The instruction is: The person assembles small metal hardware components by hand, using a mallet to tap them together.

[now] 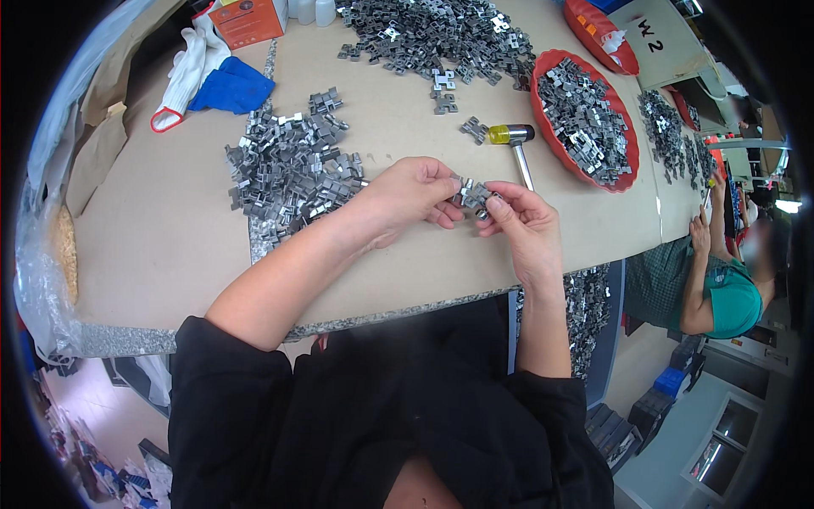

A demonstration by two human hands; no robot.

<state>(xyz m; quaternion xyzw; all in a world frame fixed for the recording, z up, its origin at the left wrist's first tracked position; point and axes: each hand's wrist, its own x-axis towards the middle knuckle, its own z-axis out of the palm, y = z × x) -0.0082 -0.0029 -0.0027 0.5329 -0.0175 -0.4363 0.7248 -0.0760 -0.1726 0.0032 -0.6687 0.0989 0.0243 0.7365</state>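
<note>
Between my two hands, above the table near its front edge, is a small grey metal part (pixel 474 196) with notched sides. My left hand (pixel 421 193) pinches its left end between thumb and fingers. My right hand (pixel 523 220) grips the right end, thumb on top; whether it is one piece or two joined is too small to tell. Just beyond lies a mallet (pixel 511 136) with a yellow and black head and a metal handle, another metal part (pixel 474 130) beside its head. A pile of metal parts (pixel 292 170) lies left of my left hand.
A larger heap of metal parts (pixel 437 38) covers the far middle. At right stands a red bowl (pixel 631 127) full of parts, with another red bowl (pixel 585 17) beyond. White gloves (pixel 182 76), a blue cloth (pixel 233 87) and an orange box (pixel 248 23) lie far left. A co-worker (pixel 733 293) is at right.
</note>
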